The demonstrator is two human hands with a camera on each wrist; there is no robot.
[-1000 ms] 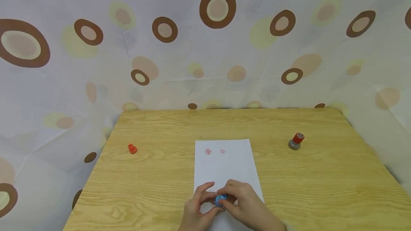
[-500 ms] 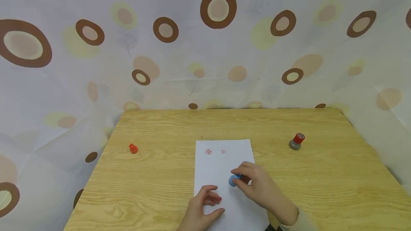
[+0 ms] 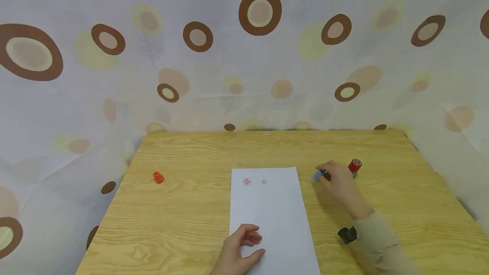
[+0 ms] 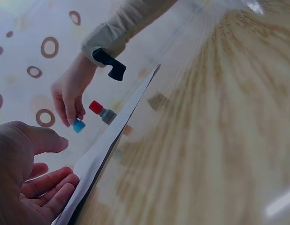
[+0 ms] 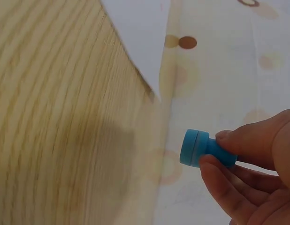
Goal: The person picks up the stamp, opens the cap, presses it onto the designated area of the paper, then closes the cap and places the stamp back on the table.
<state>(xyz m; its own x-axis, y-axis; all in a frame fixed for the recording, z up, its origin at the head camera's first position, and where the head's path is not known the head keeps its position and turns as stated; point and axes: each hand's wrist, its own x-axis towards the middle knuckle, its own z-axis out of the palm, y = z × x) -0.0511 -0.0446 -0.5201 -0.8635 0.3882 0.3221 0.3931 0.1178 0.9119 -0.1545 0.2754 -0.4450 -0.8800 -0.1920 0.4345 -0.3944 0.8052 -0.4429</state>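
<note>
A small blue stamp point(image 5: 194, 147) is pinched between the thumb and fingers of my right hand point(image 3: 339, 185). In the head view the stamp is over the table, right of the white paper point(image 3: 271, 211), and partly covered by the fingers. My left hand point(image 3: 237, 251) is at the paper's lower left part, loosely bent with nothing in its grasp. Two red stamp prints, a round one point(image 3: 246, 181) and a smaller one point(image 3: 264, 181), lie near the sheet's far edge.
Just beyond the right hand stands a red and grey stamp point(image 3: 355, 165). A small orange-red piece point(image 3: 158, 177), knob-shaped, sits far left on the wooden table point(image 3: 183, 224). Patterned cloth point(image 3: 214, 67) rises behind and at both sides.
The right hand has carried the blue stamp from beside the left hand, up and right across the paper, and out past its right edge. The left hand released the stamp and stayed put.
</note>
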